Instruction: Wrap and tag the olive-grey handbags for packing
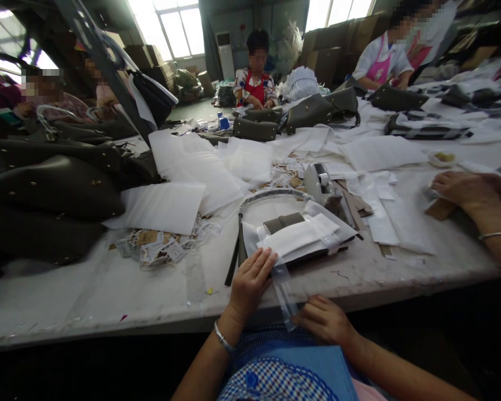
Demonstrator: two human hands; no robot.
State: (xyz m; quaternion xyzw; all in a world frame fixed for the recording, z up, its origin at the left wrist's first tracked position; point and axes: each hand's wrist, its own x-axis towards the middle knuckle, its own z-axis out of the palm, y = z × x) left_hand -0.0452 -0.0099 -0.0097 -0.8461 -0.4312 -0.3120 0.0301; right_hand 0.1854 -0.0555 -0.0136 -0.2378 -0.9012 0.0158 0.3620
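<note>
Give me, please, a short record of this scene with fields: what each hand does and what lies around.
Left hand: the left hand lies flat on the wrapped bag near the table edge.
Right hand: the right hand pinches the lower end of a clear strip.
Bag: dark, covered with white sheets.
Nearby: tape dispenser, paper tags, dark handbags at left.
Others: a co-worker's hand rests on the table.

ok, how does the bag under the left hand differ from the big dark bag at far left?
The wrapped bag is mostly covered in white sheets, handle included; the dark bag is bare, studs showing. The wrapped bag lies under the left hand, right hand pinching a clear strip beside it; the dark bag lies untouched among others. Both lie flat.
</note>
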